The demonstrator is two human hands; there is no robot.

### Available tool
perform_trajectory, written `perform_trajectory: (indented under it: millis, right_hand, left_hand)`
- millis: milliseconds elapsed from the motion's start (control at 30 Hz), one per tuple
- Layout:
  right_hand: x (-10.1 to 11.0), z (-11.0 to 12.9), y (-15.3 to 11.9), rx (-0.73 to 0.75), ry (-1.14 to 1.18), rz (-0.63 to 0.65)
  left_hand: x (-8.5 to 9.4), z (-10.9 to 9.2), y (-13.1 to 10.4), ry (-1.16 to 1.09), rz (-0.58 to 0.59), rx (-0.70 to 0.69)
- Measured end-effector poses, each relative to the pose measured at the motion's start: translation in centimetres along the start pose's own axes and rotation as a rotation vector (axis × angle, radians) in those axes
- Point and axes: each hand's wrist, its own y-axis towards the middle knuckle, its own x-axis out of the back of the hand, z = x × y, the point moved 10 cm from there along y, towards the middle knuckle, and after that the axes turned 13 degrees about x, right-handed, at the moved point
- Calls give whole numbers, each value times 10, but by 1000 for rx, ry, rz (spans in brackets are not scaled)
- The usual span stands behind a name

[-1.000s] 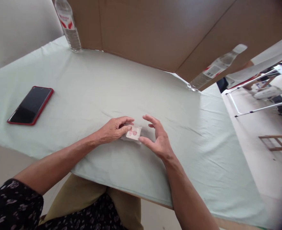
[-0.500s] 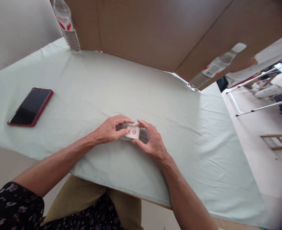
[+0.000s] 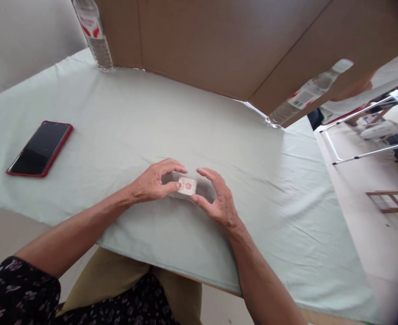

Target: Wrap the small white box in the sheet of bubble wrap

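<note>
The right hand [image 3: 221,201] is easing slightly away from the left hand [image 3: 153,182]. Left of both, a phone [image 3: 39,148] is lying; the left hand is curving open, thumb touching the white packet [image 3: 188,186] between them; the right is cupping open.

A cloth-covered table [image 3: 185,122] carries a red-cased phone [image 3: 39,149], a small pack [image 3: 188,185], two bottles [image 3: 97,43] and cardboard [image 3: 199,40].

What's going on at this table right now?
A person has both bare hands around a small pale block with red markings, low over the green cloth on the table. The left hand has its thumb at the near-left edge of the small pale block; the right hand curves open at its other side. A red-edged phone lies off to the left.
</note>
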Motion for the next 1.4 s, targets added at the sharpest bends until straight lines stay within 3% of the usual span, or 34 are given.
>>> perform_trajectory:
  millis: [267,600,767,967,1133,1400]
  right_hand:
    - [14,3,2,-17,74,-107]
    - [2,29,7,164,17,-10]
    - [-3,27,7,156,-18,44]
    - [-6,27,6,149,-17,54]
    - [5,18,4,63,100,-8]
    - [25,-16,-3,-89,293,-150]
  left_hand:
    - [7,8,3,-2,-28,76]
    - [-1,15,3,16,55,174]
    - [-9,17,1,18,107,177]
    - [-13,14,0,-28,90,139]
    - [-15,13,0,-87,85,174]
    - [-28,9,-3,-187,211,152]
